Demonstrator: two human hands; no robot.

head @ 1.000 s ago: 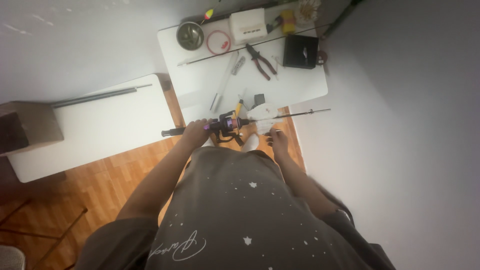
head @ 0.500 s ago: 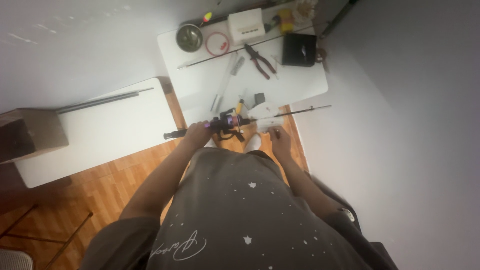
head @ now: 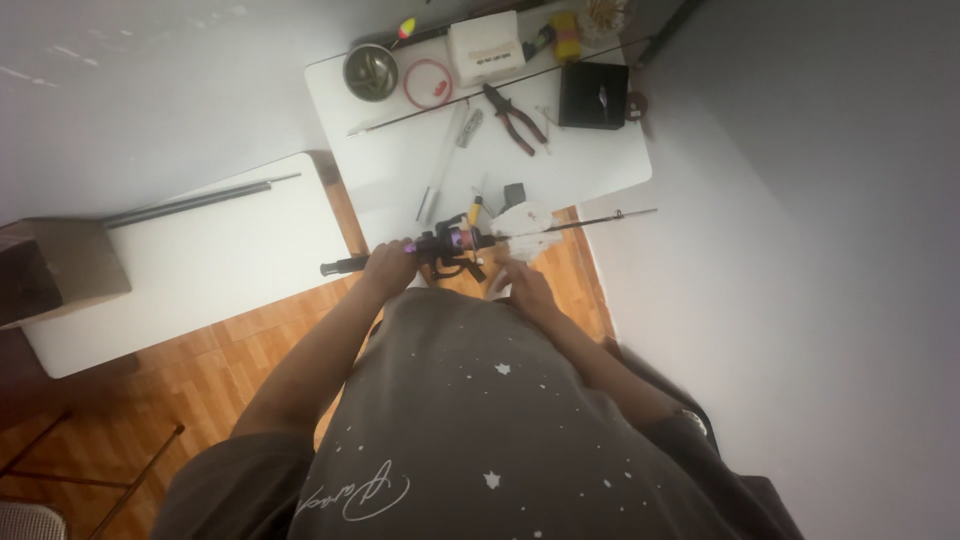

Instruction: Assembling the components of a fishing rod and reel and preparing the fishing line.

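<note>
Head camera, looking straight down over a grey star-printed shirt [head: 500, 440]: in the middle of the frame the left hand [head: 388, 266] is curled in a fist around the dark grip of a thin black fishing rod [head: 470, 240], which lies level from left to right, butt end poking out left of the fist and slim tip reaching toward the right centre. A black reel with purple trim [head: 452, 246] hangs on the rod just right of that hand. The right hand [head: 522, 285] sits just below the rod, right of the reel; its fingers look loosely bent, but whether they pinch anything cannot be told. A crumpled white cloth or bag [head: 525, 222] lies against the rod above that hand. Beyond, in the upper centre, a white rectangular table [head: 400, 190] carries red-handled pliers [head: 515, 118], a round dark metal bowl [head: 371, 72], a red ring [head: 428, 83], a white box [head: 486, 47], a flat black square case [head: 593, 95] and a second thin rod piece [head: 450, 100] lying aslant. To the left stands another white table [head: 200, 270] with a dark rod section [head: 195, 200] on it, and a brown box [head: 55, 270] at the left edge. Orange wood flooring [head: 180, 380] shows in the lower left.
</note>
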